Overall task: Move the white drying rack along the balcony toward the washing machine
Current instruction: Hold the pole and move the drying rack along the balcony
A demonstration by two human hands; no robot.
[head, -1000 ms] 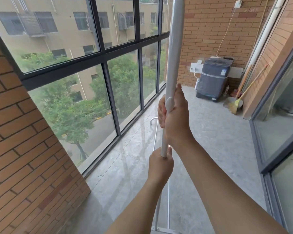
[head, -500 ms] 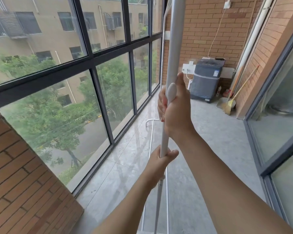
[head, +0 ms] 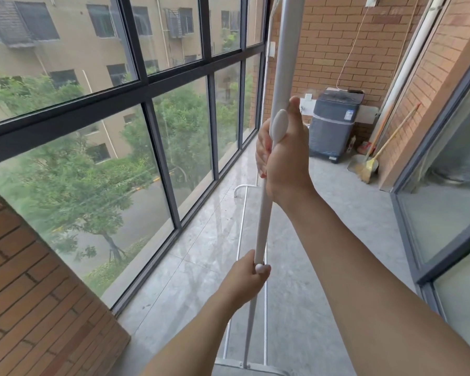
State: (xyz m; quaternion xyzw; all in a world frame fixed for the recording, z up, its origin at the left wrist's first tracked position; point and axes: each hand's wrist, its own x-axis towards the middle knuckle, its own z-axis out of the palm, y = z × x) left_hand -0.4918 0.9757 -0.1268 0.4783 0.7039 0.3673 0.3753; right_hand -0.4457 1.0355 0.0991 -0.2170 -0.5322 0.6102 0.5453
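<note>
Rack [head: 265,213]: white, upright pole directly in front of me, running from the top edge of view down to its base rails at the bottom edge. Base rails lie on the floor [head: 323,226], extending forward along the window [head: 147,104] side, ending in a curved foot ahead.

My right hand [head: 285,156]: closed around the pole at the upper grip point, fingers wrapped on the left side, thumb up along the right. An oval white knob [head: 280,128] on the pole shows just above the fist, touching the thumb base.

My left hand [head: 246,278]: closed around the pole lower down, fingers curled behind it. A small round white stud [head: 259,268] on the pole sits against the top of this fist.

Both forearms are bare and reach forward from the lower edge of view.

Washer [head: 334,126]: dark grey, standing at the far end of the balcony against the brick wall [head: 323,44], well apart from the rack. A thin cord runs up the wall from it to a socket near the top edge.

Broom [head: 385,142]: leaning in the far right corner, yellow bristles down on a dustpan [head: 357,162], just beside the washer.

Glass door [head: 445,185]: dark frame, along the right side. Floor near the window is glossy tile; the rest is grey.
</note>
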